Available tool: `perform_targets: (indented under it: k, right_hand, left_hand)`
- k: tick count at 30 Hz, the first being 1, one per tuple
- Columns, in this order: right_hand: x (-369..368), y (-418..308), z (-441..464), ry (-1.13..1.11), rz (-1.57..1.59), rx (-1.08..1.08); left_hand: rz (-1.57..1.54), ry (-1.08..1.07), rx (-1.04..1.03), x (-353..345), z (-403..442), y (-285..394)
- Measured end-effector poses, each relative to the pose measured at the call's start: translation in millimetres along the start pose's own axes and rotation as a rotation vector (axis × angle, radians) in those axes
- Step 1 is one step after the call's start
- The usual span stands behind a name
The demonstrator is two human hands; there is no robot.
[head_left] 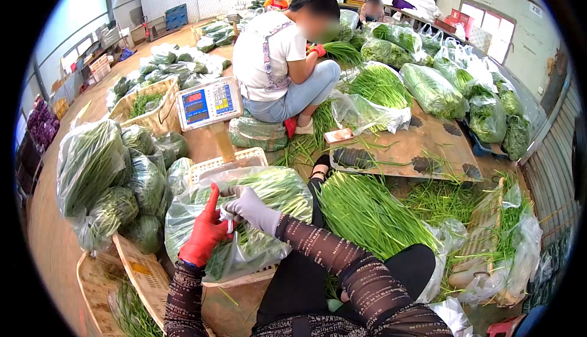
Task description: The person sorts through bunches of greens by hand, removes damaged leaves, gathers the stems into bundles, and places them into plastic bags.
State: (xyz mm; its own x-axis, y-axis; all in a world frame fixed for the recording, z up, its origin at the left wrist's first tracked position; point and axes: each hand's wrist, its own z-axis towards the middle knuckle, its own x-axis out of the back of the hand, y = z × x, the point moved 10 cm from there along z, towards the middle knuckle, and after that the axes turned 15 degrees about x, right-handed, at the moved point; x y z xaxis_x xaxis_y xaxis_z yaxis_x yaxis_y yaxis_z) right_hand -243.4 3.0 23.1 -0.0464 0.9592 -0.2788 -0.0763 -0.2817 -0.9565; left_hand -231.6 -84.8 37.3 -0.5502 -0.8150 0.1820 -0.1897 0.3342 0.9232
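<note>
My left hand [205,236], in a red glove, is closed on the gathered plastic of a clear bag [260,257] full of long green stalks. Beside it my right hand [254,208], in a grey glove, pinches the twisted white neck of the same bag. The two hands nearly touch above the bag. Under the bag is a cream plastic crate [244,277], and a digital scale display [208,103] stands behind it. Loose green stalks [373,214] lie in a large heap to the right of my hands.
Filled bags [101,175] are piled at the left above baskets [147,270]. A co-worker [269,62] sits ahead, bent over stalks. A low board [416,147] lies to the right, with more filled bags [433,91] behind it. A basket [483,233] stands at the right.
</note>
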Motion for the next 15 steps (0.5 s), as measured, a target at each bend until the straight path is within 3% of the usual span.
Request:
perform_targets:
  k: [1,4,5,7,9,10,11,13,15]
  right_hand:
    - [0.6,2.7,1.5,0.001,-0.001,-0.001]
    - [0.9,-0.4,11.4,-0.039,-0.241,0.124]
    - [2.5,2.7,12.0,-0.040,-0.241,0.123]
    - [-1.1,10.3,10.3,-0.048,-0.012,0.066]
    - [0.7,18.2,7.7,-0.039,0.055,0.002]
    - [0.5,24.6,5.2,-0.029,0.124,-0.061]
    - [1.6,27.0,6.2,-0.027,0.124,-0.062]
    - [14.1,21.0,12.1,0.035,0.015,0.065]
    - [14.5,22.2,10.5,0.006,-0.023,0.053]
  left_hand:
    - [-0.001,-0.001,0.001,0.4,5.9,-7.3]
    - [0.013,0.031,-0.267,0.4,9.4,0.5]
    - [0.140,0.134,-0.347,2.6,5.6,7.3]
    - [0.266,0.236,-0.425,2.1,-0.3,16.4]
    - [0.329,0.227,-0.399,-3.3,2.0,15.7]
    - [0.278,0.370,-0.426,6.5,5.2,11.0]
    - [0.277,0.368,-0.425,11.3,6.8,9.5]
    - [-0.337,0.293,-0.080,40.3,23.2,-22.0]
    - [-0.499,0.373,-0.055,42.5,22.9,-27.4]
